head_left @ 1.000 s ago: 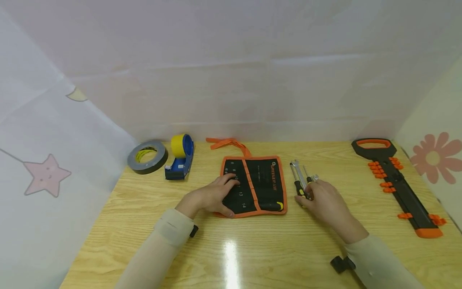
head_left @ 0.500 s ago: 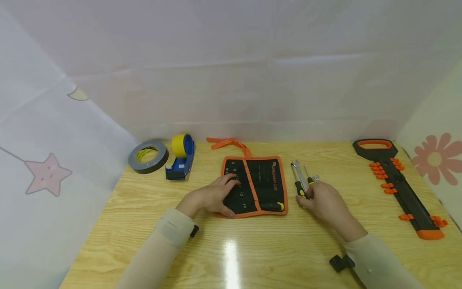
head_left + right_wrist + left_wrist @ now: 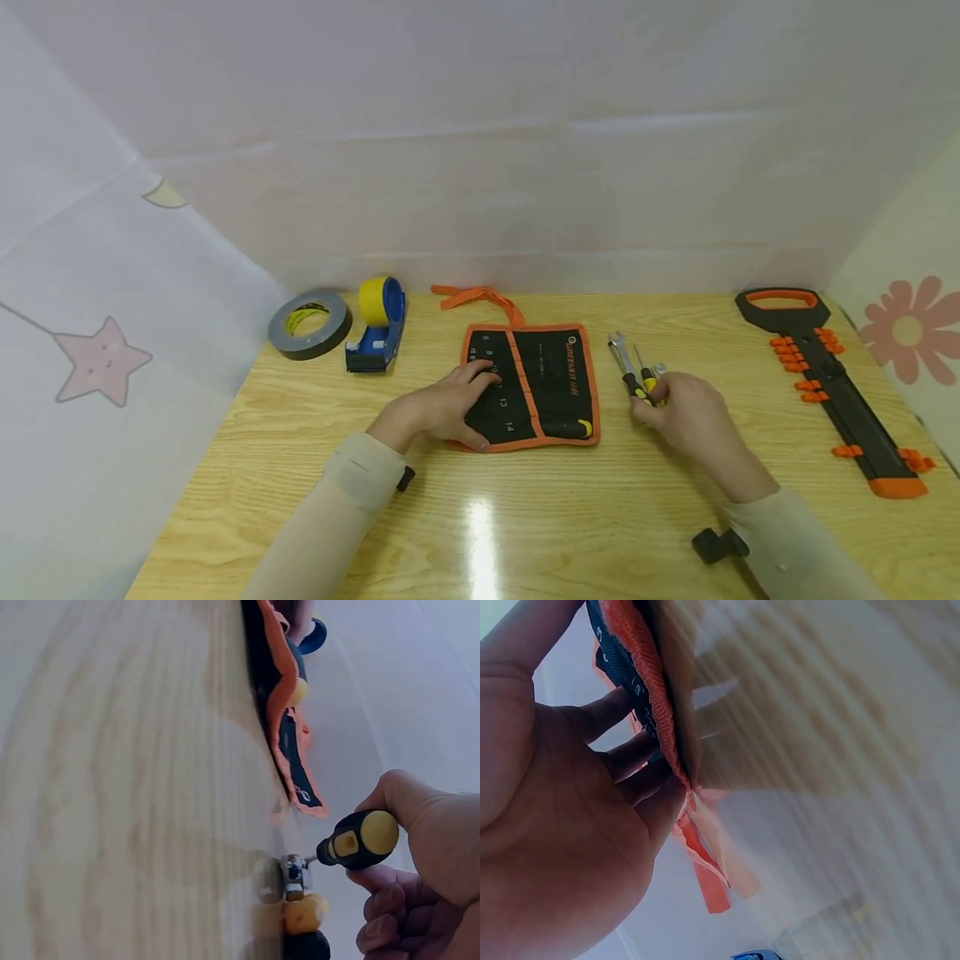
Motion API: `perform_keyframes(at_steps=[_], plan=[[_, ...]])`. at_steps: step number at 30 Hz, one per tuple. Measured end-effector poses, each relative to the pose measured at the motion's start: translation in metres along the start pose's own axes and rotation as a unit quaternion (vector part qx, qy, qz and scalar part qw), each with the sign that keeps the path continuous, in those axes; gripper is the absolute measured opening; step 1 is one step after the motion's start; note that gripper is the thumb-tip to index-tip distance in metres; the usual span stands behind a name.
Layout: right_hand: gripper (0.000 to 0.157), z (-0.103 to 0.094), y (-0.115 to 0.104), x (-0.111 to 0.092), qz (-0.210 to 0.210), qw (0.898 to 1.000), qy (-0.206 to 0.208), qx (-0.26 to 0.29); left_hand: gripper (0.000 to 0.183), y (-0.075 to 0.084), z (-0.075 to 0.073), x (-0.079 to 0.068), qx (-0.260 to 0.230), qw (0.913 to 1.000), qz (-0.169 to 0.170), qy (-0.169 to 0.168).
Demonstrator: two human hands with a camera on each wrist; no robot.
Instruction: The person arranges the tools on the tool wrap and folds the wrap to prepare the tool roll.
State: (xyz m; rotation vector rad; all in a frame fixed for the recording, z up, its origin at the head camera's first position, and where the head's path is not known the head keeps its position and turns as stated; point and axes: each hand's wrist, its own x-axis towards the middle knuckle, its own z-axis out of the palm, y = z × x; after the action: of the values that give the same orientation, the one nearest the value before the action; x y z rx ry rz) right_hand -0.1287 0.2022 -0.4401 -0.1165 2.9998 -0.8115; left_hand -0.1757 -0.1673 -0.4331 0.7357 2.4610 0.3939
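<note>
Head view shows pouch (image 3: 557, 375) beneath left hand (image 3: 444, 408), screwdriver (image 3: 635, 386) in right hand (image 3: 688, 414).

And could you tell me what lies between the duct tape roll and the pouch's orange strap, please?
The blue tape dispenser, in the head view.

Looks forward and down from the head; from each wrist, peers close along the tabletop (image 3: 570, 517), sharing the pouch (image 3: 553, 375).

Left of the flat black fabric pouch (image 3: 558, 375) on the pale wooden table (image 3: 570, 517) lie the round grey tape roll (image 3: 309, 343) and blue plastic tape dispenser (image 3: 370, 357); to its right, slim black-and-yellow screwdrivers (image 3: 647, 381) and silver metal wrench (image 3: 622, 356), then the long black plastic rack (image 3: 843, 396).
</note>
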Motion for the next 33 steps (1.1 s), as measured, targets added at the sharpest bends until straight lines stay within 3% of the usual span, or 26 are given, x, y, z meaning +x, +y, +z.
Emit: perform_keyframes(at_steps=[6, 18, 33], plan=[[0.026, -0.006, 0.001, -0.002, -0.003, 1.000, 0.022, 0.010, 0.105, 0.001, 0.000, -0.001, -0.002, 1.0000, -0.002, 0.001], [0.032, -0.013, 0.003, -0.004, 0.002, 1.000, 0.010, 0.028, 0.105, 0.001, -0.002, -0.001, 0.000, 1.0000, 0.000, -0.001], [0.026, -0.009, 0.006, -0.005, -0.123, 0.991, -0.001, 0.052, 0.105, 0.000, -0.001, -0.001, 0.000, 1.0000, -0.003, 0.001]])
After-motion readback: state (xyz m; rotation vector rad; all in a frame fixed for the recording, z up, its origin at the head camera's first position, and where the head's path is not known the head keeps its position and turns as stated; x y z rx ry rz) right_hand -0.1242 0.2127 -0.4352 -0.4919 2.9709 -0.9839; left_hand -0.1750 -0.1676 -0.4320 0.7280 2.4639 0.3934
